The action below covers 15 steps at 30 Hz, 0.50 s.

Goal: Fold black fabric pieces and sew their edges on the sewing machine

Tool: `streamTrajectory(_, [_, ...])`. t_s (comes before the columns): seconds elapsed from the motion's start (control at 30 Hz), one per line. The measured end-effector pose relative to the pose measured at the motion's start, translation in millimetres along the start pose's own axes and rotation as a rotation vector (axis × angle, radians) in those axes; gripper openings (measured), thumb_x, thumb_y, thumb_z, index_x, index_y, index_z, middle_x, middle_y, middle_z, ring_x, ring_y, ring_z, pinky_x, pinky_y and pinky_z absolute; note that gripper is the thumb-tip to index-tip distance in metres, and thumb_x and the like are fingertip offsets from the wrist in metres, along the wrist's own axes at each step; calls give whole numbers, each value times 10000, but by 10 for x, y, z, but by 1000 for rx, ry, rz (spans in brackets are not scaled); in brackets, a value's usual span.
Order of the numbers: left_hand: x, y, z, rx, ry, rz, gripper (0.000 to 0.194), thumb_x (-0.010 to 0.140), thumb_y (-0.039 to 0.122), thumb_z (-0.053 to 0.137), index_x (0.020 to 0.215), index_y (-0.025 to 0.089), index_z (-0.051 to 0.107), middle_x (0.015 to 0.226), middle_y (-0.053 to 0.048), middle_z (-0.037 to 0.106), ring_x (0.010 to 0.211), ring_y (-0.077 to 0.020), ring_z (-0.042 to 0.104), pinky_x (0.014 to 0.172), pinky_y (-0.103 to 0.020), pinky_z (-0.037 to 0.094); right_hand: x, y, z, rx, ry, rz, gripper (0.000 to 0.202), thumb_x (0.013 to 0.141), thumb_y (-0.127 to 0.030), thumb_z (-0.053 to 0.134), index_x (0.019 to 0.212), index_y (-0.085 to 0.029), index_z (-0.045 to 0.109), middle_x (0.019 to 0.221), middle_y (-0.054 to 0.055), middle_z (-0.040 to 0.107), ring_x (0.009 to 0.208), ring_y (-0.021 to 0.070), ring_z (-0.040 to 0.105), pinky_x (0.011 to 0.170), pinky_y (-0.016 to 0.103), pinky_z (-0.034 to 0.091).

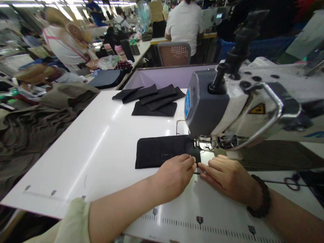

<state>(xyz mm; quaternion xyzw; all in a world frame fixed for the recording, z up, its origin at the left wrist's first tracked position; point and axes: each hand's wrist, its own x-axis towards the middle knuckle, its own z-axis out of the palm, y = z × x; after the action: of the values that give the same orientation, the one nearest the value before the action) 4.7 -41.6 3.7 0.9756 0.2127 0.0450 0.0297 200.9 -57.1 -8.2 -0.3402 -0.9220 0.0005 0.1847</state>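
Note:
A black fabric flap lies flat on the white table, its right end beside the presser foot of the sewing machine. A small stitched rectangle shows on it. My left hand rests over its lower right part, fingers curled and pinching near the corner. Close to that same corner, my right hand reaches in from the right with fingers stretched out and slightly apart, the tips at the fabric's edge. What lies under the fingertips is partly hidden.
Several black fabric flaps are piled toward the back of the table. Dark olive cloth lies under the machine arm. Small scissors are at the right. Brown-grey cloth is heaped at the left. Other people sit beyond the table.

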Motion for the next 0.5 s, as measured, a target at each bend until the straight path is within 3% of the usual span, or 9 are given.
streamTrajectory(0.33, [155,-242,-34,-87,6,-82,250,781,92,466,1018,39,527,1011,-126,553,1044,-204,467,939,-279,376,26,76,110,-88,-26,178,306,852,-297,436,1048,-112,581,762,69,621,703,164,556,669,285,416])
streamTrajectory(0.5, [249,-346,-17,-72,24,-141,178,813,95,450,944,76,570,965,-95,574,953,-183,514,876,-264,420,22,75,123,-64,-63,204,318,851,-301,431,1062,-108,570,791,81,623,729,177,562,690,301,425])
